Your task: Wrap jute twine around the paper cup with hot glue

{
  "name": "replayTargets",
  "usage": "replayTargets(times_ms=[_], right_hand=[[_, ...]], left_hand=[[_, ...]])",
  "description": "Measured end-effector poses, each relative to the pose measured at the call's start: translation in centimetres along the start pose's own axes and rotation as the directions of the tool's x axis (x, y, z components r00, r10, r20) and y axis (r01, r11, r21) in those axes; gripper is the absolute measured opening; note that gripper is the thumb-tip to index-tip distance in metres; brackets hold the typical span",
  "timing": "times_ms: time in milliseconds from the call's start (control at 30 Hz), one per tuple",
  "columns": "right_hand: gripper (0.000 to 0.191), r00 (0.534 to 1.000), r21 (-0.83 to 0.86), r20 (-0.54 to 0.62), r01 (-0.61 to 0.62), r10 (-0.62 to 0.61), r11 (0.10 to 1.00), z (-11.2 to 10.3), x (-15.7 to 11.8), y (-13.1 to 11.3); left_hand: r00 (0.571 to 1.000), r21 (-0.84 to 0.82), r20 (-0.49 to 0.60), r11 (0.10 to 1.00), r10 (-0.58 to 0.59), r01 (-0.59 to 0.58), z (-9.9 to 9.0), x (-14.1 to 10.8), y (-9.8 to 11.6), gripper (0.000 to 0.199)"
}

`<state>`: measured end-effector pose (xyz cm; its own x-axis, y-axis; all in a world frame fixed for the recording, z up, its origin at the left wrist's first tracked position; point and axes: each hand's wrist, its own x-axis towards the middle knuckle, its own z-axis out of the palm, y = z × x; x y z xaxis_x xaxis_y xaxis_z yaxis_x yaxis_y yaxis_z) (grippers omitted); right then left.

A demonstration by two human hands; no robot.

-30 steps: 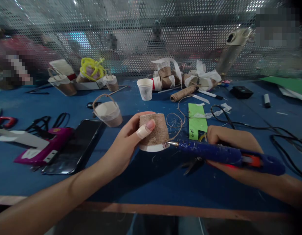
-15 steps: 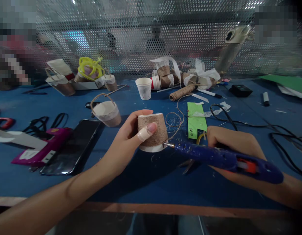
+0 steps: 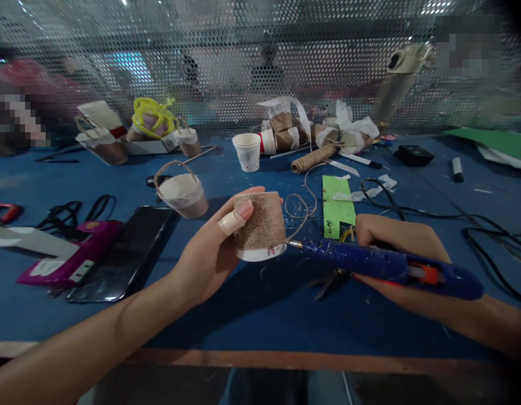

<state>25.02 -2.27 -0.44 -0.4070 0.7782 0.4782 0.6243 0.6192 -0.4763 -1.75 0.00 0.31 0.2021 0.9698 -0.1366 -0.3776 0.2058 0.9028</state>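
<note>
My left hand (image 3: 214,247) is wrapped round a paper cup (image 3: 260,228) covered in brown twine, with a bare white band showing along its lower edge. A bandage circles the left thumb, which presses on the twine. In my right hand (image 3: 399,242) is a blue glue gun (image 3: 362,261) with an orange-red part. Its metal nozzle points left, at the cup's lower right edge; I cannot tell whether it touches. From that edge a loose strand of twine (image 3: 305,222) curls back towards a twine roll (image 3: 313,158). Scissors (image 3: 328,284) lie partly hidden below the glue gun.
Left on the blue table are a small twine-handled basket (image 3: 182,194), a black phone (image 3: 125,253) and a purple power strip (image 3: 70,253). White cups (image 3: 247,152) and wrapped cups stand behind. A green paper (image 3: 338,208) and black cable (image 3: 438,216) lie right. Perforated metal mesh (image 3: 227,73) rises behind.
The twine-covered cup has turned in my left hand, and the thumb has shifted left and up on it. The glue gun's rear end has risen slightly, with its nozzle still near the cup's edge.
</note>
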Motion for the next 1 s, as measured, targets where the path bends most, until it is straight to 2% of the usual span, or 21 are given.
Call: replayTargets(times_ms=[133,300,400,633,1000], right_hand=[[0.028,1.000,0.034,0.005,0.005,-0.005,0.999,0.07,-0.20,-0.18],[0.028,0.999,0.068,0.022,0.035,-0.037,0.997,0.21,-0.51,-0.11],[0.027,0.999,0.049,0.017,0.038,-0.039,0.998,0.25,-0.32,-0.17],[0.028,0.999,0.065,0.044,0.020,-0.023,0.998,0.21,-0.32,-0.05],[0.029,1.000,0.061,0.018,-0.009,0.008,0.998,0.15,-0.29,0.03]], left_hand=[[0.999,-0.031,-0.004,0.999,-0.043,0.043,0.16,-0.01,0.02,0.040],[0.998,0.025,-0.016,0.997,-0.069,0.069,0.29,0.02,-0.04,0.042],[0.997,0.023,-0.048,0.998,-0.064,0.065,0.33,0.05,0.04,0.042],[0.998,-0.018,-0.027,0.998,-0.054,0.053,0.25,-0.31,0.14,0.041],[1.000,-0.073,-0.001,0.997,-0.008,0.008,0.18,-0.33,0.25,0.036]])
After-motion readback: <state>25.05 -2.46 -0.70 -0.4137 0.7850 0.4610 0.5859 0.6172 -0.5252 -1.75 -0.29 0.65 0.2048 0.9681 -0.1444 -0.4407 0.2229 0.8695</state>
